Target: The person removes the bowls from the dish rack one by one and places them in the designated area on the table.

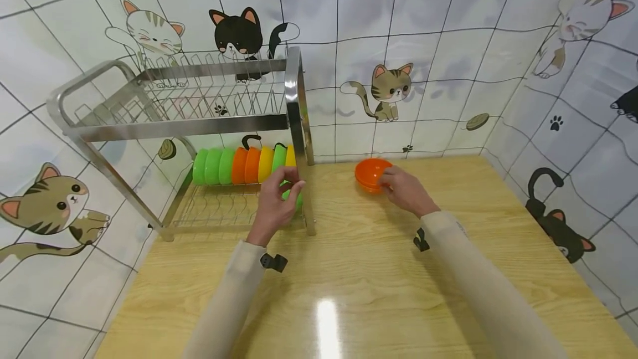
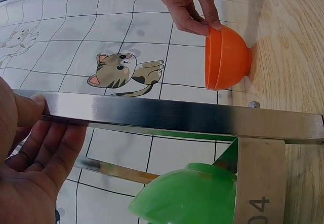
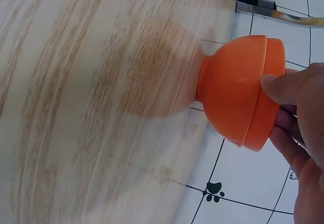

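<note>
pinching orange bowl [image 1: 371,173], right hand [image 1: 406,190]; left hand [image 1: 276,204] spread by bowl-filled rack [image 1: 179,126].

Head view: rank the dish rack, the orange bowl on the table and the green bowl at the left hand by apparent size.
1. Dish rack, by far the largest.
2. Orange bowl.
3. Green bowl, though the left hand hides most of it, so ranks 2 and 3 are unsure.

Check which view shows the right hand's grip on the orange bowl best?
Right wrist: the orange bowl fills the frame, with the right hand pinching its rim. The left wrist view shows the bowl smaller, side-on; the head view shows it far off, partly behind the hand.
</note>
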A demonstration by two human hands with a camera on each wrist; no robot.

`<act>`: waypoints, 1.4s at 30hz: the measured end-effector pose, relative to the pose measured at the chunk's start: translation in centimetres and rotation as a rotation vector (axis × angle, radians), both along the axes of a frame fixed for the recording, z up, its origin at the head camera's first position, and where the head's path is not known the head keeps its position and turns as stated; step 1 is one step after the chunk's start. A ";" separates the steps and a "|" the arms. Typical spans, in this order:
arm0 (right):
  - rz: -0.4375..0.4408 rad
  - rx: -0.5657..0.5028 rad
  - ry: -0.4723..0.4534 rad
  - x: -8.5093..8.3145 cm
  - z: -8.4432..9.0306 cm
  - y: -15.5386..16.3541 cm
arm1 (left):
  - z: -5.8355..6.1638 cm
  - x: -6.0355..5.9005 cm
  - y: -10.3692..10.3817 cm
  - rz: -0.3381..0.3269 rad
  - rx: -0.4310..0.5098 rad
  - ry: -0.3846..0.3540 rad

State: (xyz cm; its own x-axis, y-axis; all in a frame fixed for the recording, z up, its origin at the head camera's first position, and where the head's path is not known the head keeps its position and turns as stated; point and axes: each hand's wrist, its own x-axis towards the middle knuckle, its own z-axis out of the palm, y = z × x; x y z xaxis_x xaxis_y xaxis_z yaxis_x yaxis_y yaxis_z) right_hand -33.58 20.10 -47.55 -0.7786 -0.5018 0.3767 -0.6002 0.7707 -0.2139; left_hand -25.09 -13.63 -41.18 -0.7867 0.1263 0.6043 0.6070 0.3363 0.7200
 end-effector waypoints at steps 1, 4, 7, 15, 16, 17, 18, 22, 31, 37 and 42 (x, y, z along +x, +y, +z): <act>-0.002 0.006 -0.004 -0.1 0.0 0.0 | 0.2 0.1 0.1 -0.003 0.001 0.001; -0.010 0.015 -0.023 -0.1 0.2 0.0 | 1.4 0.9 0.4 -0.015 0.004 0.009; -0.020 0.012 -0.062 0.0 0.6 0.0 | 2.4 1.7 0.6 -0.023 0.005 0.021; -0.074 -0.044 -0.195 0.6 1.5 0.0 | 2.6 1.9 0.7 -0.030 0.014 0.008; -0.077 -0.052 -0.202 0.7 1.6 0.1 | 2.6 1.9 0.8 -0.030 0.013 0.003; -0.078 -0.062 -0.211 0.7 1.7 0.1 | 2.6 1.9 0.8 -0.029 0.013 -0.002; -0.083 -0.073 -0.215 0.7 1.8 0.1 | 2.6 2.0 0.8 -0.030 0.014 -0.011; -0.076 -0.153 -0.216 0.8 2.6 -0.4 | 2.1 1.6 0.6 -0.033 0.029 -0.042; 0.052 -0.358 -0.131 2.1 4.9 -3.6 | 0.2 0.0 -0.3 0.020 0.030 -0.090; 0.148 -0.430 -0.059 3.5 6.8 -6.0 | 0.2 0.0 -0.6 -0.002 0.050 -0.111; 0.215 -0.509 -0.034 4.5 8.5 -8.2 | 0.2 -0.1 -0.7 -0.014 0.040 -0.119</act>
State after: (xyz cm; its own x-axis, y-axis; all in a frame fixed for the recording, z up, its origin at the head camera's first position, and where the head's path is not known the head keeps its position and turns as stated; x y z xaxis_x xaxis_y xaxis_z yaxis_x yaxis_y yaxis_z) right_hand -29.10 11.93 -39.09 -0.6947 -0.4120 0.5896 -0.7189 0.4255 -0.5497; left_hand -25.14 -14.34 -41.01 -0.8515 0.1158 0.5114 0.5210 0.2980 0.7999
